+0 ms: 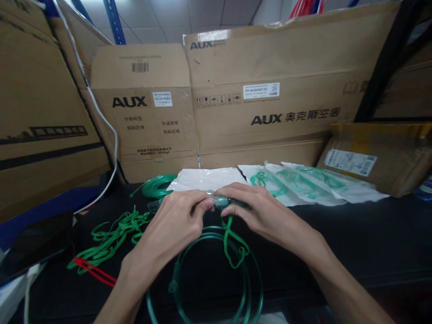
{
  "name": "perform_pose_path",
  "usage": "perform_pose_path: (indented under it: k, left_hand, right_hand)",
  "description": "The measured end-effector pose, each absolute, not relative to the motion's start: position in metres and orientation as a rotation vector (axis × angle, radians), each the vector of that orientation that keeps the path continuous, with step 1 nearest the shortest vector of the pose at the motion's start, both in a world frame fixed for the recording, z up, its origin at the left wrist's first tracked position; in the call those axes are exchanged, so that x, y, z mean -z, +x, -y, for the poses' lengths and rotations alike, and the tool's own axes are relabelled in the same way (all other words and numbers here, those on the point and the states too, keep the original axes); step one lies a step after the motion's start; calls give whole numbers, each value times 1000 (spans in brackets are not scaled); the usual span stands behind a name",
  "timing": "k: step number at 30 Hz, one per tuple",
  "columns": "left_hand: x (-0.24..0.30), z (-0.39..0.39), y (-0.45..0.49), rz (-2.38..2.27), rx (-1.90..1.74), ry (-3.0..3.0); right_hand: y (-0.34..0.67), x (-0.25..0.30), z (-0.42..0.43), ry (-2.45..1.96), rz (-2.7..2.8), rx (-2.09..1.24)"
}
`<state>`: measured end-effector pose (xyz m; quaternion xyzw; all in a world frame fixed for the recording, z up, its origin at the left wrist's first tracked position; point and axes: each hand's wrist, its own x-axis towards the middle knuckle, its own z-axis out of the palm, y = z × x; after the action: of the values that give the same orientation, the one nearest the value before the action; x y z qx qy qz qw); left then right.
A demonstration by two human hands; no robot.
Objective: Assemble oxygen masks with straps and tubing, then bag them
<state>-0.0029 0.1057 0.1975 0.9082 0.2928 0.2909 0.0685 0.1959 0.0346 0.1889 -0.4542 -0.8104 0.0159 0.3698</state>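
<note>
Above the black table, my left hand (182, 213) and my right hand (258, 204) meet at a clear, pale green plastic connector (221, 201). The left thumb and fingers pinch its left end. My right fingers and thumb close around the other end, hiding much of it. A loop of green elastic strap (236, 252) hangs beneath the right hand. Below both hands lies a coil of clear green tubing (251, 288) with a small fitting (172, 285) at its left. Part of a clear plastic piece (154, 206) shows behind my left hand; its full shape is hidden.
Green straps (118, 234) and a red band (94, 271) lie left. Behind are another tubing coil (157, 186), a white pouch (205, 178) and several filled pouches (303, 186). Cardboard (276, 99) walls the back; a taped carton (374, 155) stands right, a dark phone-like device (37, 243) left.
</note>
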Motion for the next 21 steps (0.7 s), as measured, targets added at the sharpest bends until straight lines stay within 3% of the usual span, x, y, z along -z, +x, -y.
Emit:
perform_pose_path:
  k: [8,16,21]
  left_hand:
    - [-167,-126,-22,-883,-400,2720]
    - [-170,-131,-28,-1112,-211,2635]
    - [-163,-136,-31,-1283,-275,2708]
  right_hand:
    - [207,-179,-38,-1449,2138,-166]
    - [209,-185,-35,-1478,2041,-203]
    - [215,-186,-33,-1559,1954,-104]
